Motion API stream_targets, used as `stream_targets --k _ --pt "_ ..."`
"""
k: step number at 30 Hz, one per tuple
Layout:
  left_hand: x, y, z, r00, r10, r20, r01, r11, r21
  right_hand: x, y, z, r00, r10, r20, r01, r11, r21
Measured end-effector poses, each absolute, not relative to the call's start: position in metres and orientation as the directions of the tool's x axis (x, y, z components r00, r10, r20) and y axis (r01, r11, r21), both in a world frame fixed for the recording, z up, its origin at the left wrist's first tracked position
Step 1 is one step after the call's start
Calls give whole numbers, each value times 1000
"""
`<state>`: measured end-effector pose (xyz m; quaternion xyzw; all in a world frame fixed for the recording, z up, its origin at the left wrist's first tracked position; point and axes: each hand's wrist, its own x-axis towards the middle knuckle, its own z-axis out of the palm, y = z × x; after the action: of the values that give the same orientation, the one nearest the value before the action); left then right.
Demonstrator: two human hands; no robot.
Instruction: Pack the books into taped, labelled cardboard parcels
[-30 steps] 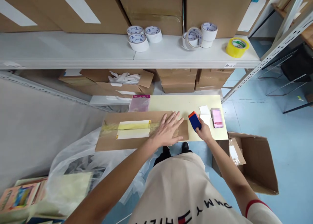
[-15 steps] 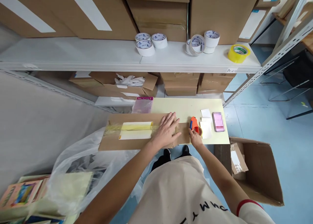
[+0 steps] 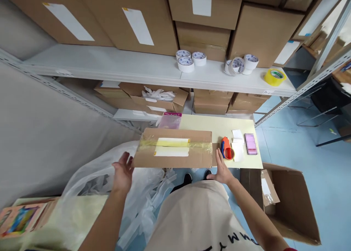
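Note:
A taped cardboard box (image 3: pixel 148 159) lies on the pale table, with yellowish clear tape along its top and a white label (image 3: pixel 172 151) under the tape. At the box's left end, my left hand (image 3: pixel 122 173) has its fingers spread, close to or touching the corner. My right hand (image 3: pixel 223 172) is open by the right end, fingers pointing up beside the brown flap (image 3: pixel 216 150); whether it touches the flap I cannot tell. Just right of those fingers rests an orange tape dispenser (image 3: pixel 226 145). White paper slips (image 3: pixel 238 151) and a pink pixelated item (image 3: pixel 250 144) lie farther right.
Ahead, a grey shelf (image 3: pixel 109 63) carries large cartons, several white tape rolls (image 3: pixel 185 64) and a yellow tape roll (image 3: pixel 274 77). An open carton (image 3: pixel 297 207) stands on the floor at right. Crumpled clear plastic (image 3: pixel 90 174) and books (image 3: pixel 22 218) are at left.
My right hand has let go of the tape dispenser, which now lies on the table. My left hand has moved from the box's top right to its left end. The view has shifted.

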<state>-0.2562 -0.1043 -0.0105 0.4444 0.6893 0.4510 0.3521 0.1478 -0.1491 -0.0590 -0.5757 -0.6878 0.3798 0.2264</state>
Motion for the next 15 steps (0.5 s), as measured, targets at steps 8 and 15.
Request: stream_targets --k 8,15 --pt "-242 -96 -4 -232 932 -277 -204 232 951 110 -131 -32 -97 994 54 366 86 -927" --pt "-267 -45 38 -100 995 13 -191 -32 981 124 -84 43 254 967 -31 195 -83 -977"
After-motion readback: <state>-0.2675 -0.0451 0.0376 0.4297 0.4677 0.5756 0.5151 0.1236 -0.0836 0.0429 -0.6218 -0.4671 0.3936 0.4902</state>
